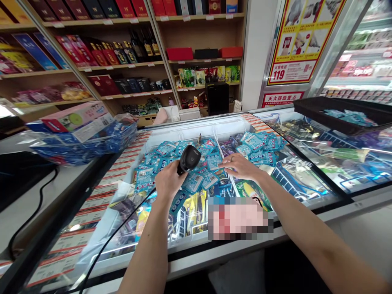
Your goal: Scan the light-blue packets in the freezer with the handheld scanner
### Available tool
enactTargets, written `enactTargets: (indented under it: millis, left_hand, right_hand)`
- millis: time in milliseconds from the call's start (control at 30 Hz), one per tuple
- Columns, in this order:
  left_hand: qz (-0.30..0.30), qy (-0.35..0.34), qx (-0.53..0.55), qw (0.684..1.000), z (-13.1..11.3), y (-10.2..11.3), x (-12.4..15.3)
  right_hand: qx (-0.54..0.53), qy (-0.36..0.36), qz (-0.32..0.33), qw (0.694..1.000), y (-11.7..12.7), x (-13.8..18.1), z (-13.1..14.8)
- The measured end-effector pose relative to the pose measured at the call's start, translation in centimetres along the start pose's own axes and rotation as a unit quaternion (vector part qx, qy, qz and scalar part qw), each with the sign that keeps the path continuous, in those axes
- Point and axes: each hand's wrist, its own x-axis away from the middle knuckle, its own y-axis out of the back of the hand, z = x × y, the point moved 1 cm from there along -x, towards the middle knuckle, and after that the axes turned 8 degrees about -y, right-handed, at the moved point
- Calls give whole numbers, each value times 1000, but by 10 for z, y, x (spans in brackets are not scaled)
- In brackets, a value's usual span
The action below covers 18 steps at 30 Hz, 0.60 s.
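Note:
My left hand (168, 178) is wrapped around the handle of a black barcode scanner (190, 157), its head tilted up over the freezer. A black cord trails from it toward the lower left. Just right of the scanner, my right hand (240, 166), with a ring on one finger, has its fingers drawn together at the edge of a small blue packet (213, 162). Many similar blue packets (167, 148) lie in a loose heap under and around both hands. Another pile of blue packets (253, 145) lies beyond my right hand.
White wire dividers (225, 167) split the chest freezer (183, 261). A dark tray (343, 110) with blue packets rests at the right. Plastic-wrapped boxes (82, 130) stand at the left. Stocked shelves (122, 65) line the back wall. A blurred patch hides part of the front edge.

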Motion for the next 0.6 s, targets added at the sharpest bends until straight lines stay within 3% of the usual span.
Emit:
enactTargets:
  millis: [333, 500, 600]
  left_hand:
    - [-1, -11, 16, 1000, -3, 0, 0]
    - [2, -18, 21, 1000, -3, 1, 0]
    - [4, -19, 22, 1000, -4, 1, 0]
  right_hand:
    - [8, -74, -75, 994, -9, -3, -2]
    - [18, -105, -52, 993, -13, -2, -8]
    - [19, -154, -79, 985, -13, -2, -10]
